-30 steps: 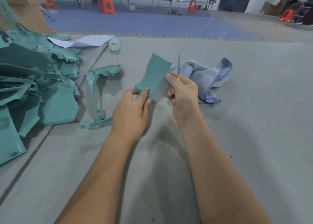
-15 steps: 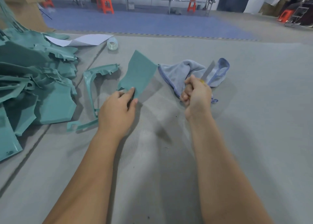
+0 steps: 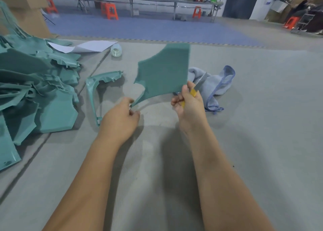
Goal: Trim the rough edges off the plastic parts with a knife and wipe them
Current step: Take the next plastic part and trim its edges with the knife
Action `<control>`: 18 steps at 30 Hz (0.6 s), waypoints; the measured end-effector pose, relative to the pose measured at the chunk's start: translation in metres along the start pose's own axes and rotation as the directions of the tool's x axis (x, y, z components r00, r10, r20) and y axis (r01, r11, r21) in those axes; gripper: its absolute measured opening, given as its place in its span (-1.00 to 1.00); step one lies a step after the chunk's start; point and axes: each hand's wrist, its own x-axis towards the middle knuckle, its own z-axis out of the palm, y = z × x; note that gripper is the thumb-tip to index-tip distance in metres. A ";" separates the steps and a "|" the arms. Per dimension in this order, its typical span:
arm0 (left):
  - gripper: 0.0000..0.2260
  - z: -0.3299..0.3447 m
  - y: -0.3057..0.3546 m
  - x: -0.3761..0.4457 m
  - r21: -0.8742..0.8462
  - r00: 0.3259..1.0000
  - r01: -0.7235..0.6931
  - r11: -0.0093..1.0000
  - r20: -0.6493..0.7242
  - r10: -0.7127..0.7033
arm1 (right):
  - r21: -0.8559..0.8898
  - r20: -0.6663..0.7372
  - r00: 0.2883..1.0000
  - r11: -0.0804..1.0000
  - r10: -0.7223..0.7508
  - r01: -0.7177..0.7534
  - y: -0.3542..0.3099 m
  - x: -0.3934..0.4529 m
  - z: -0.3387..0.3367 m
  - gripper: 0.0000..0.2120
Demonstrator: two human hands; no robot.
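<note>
Over the last second the left hand [image 3: 122, 119] has been turning the flat green plastic part [image 3: 162, 75] from edge-on to face-on, so its broad side is now facing the camera and standing up toward 12 o'clock. The right hand [image 3: 189, 106], which had swung away toward the cloth, is coming back in at 3 o'clock of the part. That probably means a fresh edge is being presented for trimming, with wiping not yet begun

The left hand is pinching the part's narrow lower corner between thumb and fingertips; the right hand is wrapping tightly around the yellow handle of the knife [image 3: 199, 84], its grey blade pointing up toward 1 o'clock, just beside the part's right edge; whether it is touching is unclear

The part is looking thin, matte and finely grained, with a straight right side and scooped cut-outs on the left. At 9 o'clock a pile of glossy green parts [image 3: 35, 91] is lying, with a curved frame piece [image 3: 97, 84] near it. The soft blue cloth [image 3: 218, 85] is lying crumpled at 2 o'clock on the grey ribbed mat [image 3: 262, 126]
</note>
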 end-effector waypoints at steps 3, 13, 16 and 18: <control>-0.93 -0.011 -0.010 0.006 -0.258 0.983 0.111 0.960 0.171 -0.068 | 0.056 0.068 0.997 0.998 0.032 -0.036 -0.005 -0.001 -0.006 -0.78; -0.66 -0.015 -0.009 0.012 -0.022 0.960 -0.152 0.988 -0.242 0.142 | 0.114 0.091 0.952 0.947 0.292 -0.301 -0.032 -0.010 -0.017 -0.93; -0.56 -0.014 -0.007 0.010 -0.037 0.944 -0.092 0.995 -0.323 0.075 | 0.042 0.045 0.989 0.988 0.144 -0.146 -0.040 -0.010 -0.014 -0.93; -0.59 -0.015 -0.005 0.007 -0.196 0.927 -0.088 0.977 -0.376 0.008 | -0.054 -0.026 0.996 0.995 -0.083 0.081 -0.043 -0.011 -0.007 -0.90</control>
